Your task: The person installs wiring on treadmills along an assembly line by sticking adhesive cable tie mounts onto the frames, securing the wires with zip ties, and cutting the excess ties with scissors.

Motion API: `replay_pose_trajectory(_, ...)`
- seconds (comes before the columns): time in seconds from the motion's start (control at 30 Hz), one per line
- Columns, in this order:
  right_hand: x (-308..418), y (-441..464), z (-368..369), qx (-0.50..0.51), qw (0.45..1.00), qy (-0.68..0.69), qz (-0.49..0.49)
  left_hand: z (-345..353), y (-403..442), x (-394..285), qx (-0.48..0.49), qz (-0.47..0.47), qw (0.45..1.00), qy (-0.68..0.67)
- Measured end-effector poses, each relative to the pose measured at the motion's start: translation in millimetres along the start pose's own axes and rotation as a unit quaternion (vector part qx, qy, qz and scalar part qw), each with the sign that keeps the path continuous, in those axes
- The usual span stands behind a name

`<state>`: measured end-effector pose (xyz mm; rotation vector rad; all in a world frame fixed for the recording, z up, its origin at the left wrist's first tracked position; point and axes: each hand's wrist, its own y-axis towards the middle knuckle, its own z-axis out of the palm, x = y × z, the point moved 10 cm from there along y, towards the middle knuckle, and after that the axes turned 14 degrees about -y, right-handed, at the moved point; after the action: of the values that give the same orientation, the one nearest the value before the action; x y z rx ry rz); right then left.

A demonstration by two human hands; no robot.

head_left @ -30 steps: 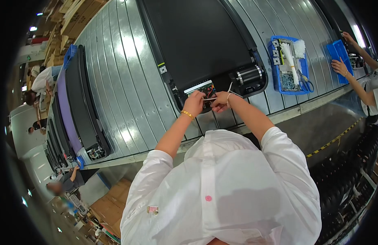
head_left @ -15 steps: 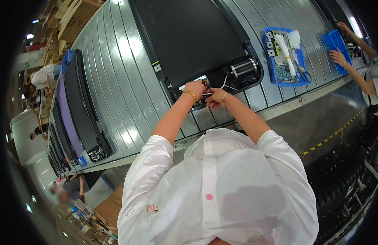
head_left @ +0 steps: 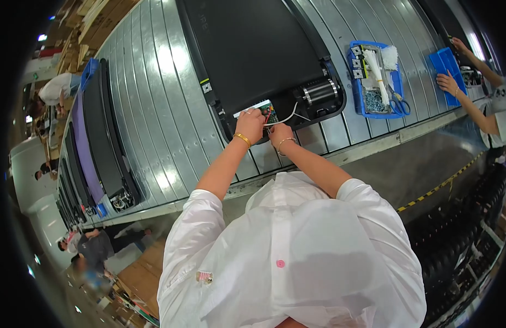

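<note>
My left hand (head_left: 250, 124), with a gold bracelet, is closed over the near side of a circuit board (head_left: 271, 111) that has a silver metal edge. The board sits in the open end of a black treadmill (head_left: 253, 49). Close beside it, my right hand (head_left: 281, 134) has its fingers bent together just below a white cable (head_left: 289, 115); what they pinch is hidden. That cable runs from the board toward a black and silver motor (head_left: 320, 92) at the right of the same compartment. A short red wire shows on the board.
On the slatted metal table (head_left: 171, 109), a blue tray (head_left: 381, 115) holds screws, white zip ties and blue scissors (head_left: 399, 103). At right, another person's hand (head_left: 447, 83) touches a blue bin (head_left: 445, 63). More treadmills (head_left: 108, 120) lie to the left.
The circuit board shows more clearly between my hands. My right hand has shifted left, nearer my left hand, and its fingers are now tucked below the white cable. The view has shifted slightly.
</note>
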<state>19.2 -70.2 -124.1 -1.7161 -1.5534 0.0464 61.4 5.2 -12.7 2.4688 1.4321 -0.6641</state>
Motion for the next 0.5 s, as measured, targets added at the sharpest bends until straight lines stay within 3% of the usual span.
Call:
replay_pose_trajectory(0.07, -0.3, -5.0, -9.8, 0.004, 0.999, -0.012, 0.033, 0.7, -9.0, 4.9, -0.016, -0.029, 0.999, -0.018)
replay_pose_trajectory(0.17, 4.4, -5.3, -21.3, -0.005, 1.000, -0.004, 0.023, 5.2, -17.9, 17.1, -0.027, -0.104, 0.975, -0.193)
replay_pose_trajectory(0.33, 2.3, -4.4, -18.2, 0.012, 0.999, 0.029, -0.034, 10.9, -13.9, 10.0, -0.029, -0.092, 0.976, -0.193)
replay_pose_trajectory(0.5, 2.8, -4.8, -22.4, -0.002, 0.997, 0.052, -0.051, 28.8, -2.6, 23.0, 0.066, -0.142, 0.959, -0.236)
